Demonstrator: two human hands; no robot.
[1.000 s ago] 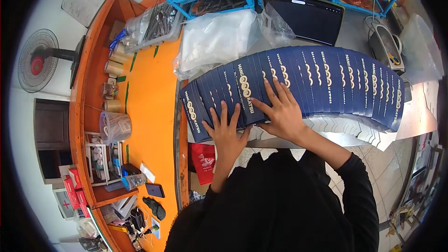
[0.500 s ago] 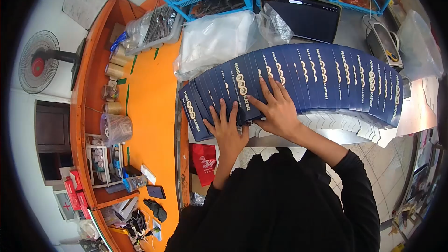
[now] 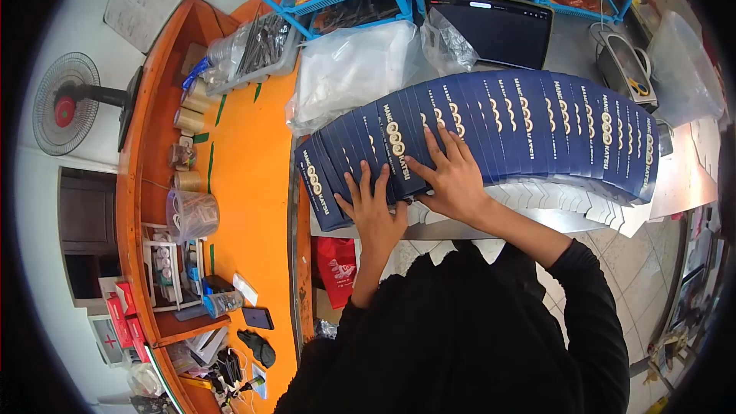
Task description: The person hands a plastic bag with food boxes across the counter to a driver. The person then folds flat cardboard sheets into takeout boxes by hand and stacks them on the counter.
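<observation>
Blue boxes [image 3: 506, 130] overlapped in a curved row. On its left part lay the left hand [image 3: 377, 228], then the right hand [image 3: 464, 190]; the fingers of both were spread, pressing down but enclosing nothing, apparently to keep the overlaps even. The row rested on a metal counter [image 3: 576, 44]. Relative to the row, a fan [image 3: 65, 103] and orange table [image 3: 245, 184] stood left, a dark screen [image 3: 498, 34] behind, and a clear bag [image 3: 682, 69] right.
</observation>
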